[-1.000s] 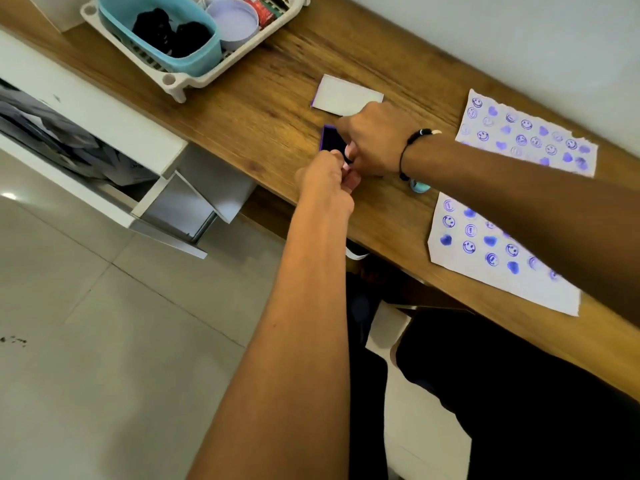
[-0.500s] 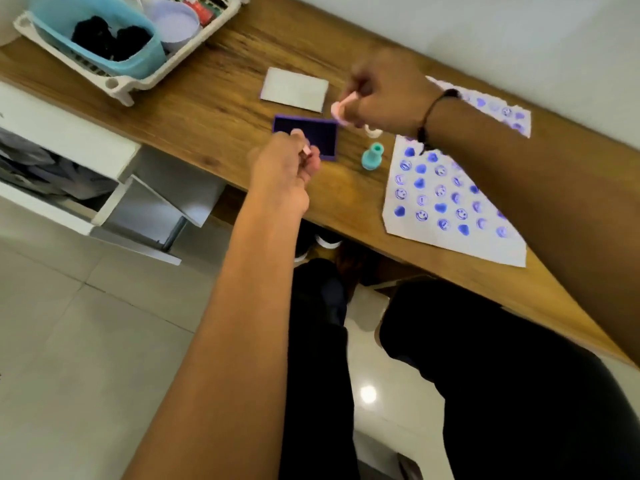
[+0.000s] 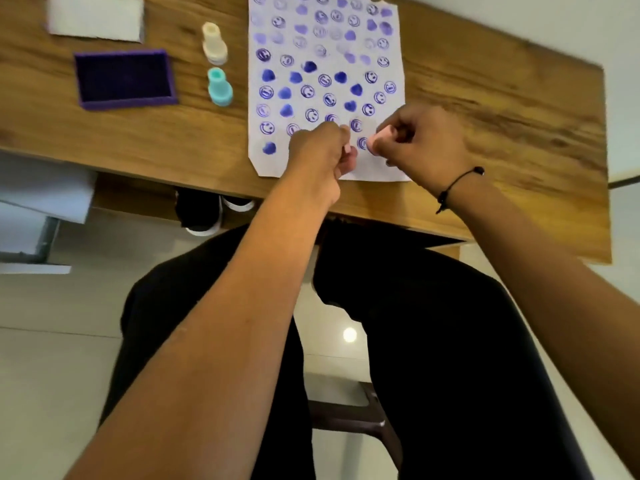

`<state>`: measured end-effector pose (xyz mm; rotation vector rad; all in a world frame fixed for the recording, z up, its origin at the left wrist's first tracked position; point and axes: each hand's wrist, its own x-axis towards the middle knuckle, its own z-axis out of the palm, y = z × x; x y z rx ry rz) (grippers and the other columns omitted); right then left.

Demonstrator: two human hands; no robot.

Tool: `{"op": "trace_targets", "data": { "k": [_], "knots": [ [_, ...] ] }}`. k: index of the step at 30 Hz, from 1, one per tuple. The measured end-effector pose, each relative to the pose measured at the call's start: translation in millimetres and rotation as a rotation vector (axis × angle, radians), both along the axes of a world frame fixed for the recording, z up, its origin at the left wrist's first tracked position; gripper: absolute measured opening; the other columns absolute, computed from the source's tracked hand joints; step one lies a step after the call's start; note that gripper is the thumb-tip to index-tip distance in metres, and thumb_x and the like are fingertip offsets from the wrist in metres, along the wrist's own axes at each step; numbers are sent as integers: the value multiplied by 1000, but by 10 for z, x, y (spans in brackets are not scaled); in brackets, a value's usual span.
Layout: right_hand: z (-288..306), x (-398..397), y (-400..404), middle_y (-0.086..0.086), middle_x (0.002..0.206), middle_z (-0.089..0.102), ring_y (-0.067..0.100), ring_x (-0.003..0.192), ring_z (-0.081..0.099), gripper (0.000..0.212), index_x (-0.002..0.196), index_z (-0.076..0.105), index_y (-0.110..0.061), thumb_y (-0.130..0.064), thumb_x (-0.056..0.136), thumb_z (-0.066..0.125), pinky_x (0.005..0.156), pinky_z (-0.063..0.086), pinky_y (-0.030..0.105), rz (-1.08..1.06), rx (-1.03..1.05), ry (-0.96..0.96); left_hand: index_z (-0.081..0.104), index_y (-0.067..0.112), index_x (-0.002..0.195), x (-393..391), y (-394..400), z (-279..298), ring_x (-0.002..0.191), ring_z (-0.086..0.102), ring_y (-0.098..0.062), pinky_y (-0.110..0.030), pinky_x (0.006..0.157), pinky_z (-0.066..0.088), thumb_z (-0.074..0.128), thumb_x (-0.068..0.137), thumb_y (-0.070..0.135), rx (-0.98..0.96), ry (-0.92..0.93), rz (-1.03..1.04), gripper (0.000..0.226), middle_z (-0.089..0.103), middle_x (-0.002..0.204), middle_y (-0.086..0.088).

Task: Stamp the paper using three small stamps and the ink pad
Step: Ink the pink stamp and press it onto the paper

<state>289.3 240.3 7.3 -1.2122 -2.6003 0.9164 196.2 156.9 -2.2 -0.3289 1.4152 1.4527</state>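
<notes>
Paper (image 3: pixel 375 168) | white, rows of purple smileys and hearts | flat on desk (image 3: pixel 485 109)

Bare desk (image 3: pixel 485 98) is lying open right of the paper (image 3: pixel 394 169), giving a free approach from that side. Left of the paper, the cream stamp (image 3: pixel 214 43) and teal stamp (image 3: pixel 219 86) are standing in a line, narrowing the passage toward the ink pad (image 3: pixel 124 79). Both hands, left hand (image 3: pixel 320 150) and right hand (image 3: pixel 420 140), are occupying the paper's near edge.
</notes>
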Motion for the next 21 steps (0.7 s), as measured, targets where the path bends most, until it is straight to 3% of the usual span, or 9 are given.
{"op": "trace_targets", "data": {
  "k": [2,5,7,11,16,21],
  "knots": [
    [-81,44,-5,18,88,72,26,76,65,18,89,69,0,-13,81,59,63,48,27,24,41,6,55,0,101,32,13,-39,58,49,-16,-20,48,44,47,86,-3,-29,35,10,18,49,67,-9],
    [-170,75,-7,15,86,72,16,70,55,19,89,70,-4,-15,82,56,58,33,22,71,148,2,52,0,95,41,31,-63,62,47,-19,-21,46,41,47,86,-3,-26,68,15,11,47,67,-11],
    [-203,73,-9,14,84,72,19,71,58,20,88,70,-6,-17,82,54,60,36,24,104,204,0,52,1,89,32,36,-62,62,47,-20,-22,46,42,45,85,-5,-35,76,-11,10,47,69,-12],
    [-241,50,-5,17,85,70,35,80,61,24,90,66,-4,-21,84,50,71,49,41,185,314,-72,51,2,77,-6,35,-92,57,48,-19,-21,45,45,41,84,-6,-28,50,-38,14,46,69,-11],
    [-246,24,-30,18,86,70,37,79,61,25,90,65,-3,-21,84,48,68,50,41,220,367,-115,50,3,70,-71,1,-99,63,55,-19,-21,51,51,41,88,-1,18,-40,-5,20,49,67,-9],
    [-257,-15,-47,19,92,67,39,83,59,24,90,62,-3,-21,86,46,64,44,38,282,413,-203,49,2,65,-102,-29,-89,63,55,-19,-18,46,51,39,85,-6,43,-81,-4,23,49,66,-10]
  ]
}}
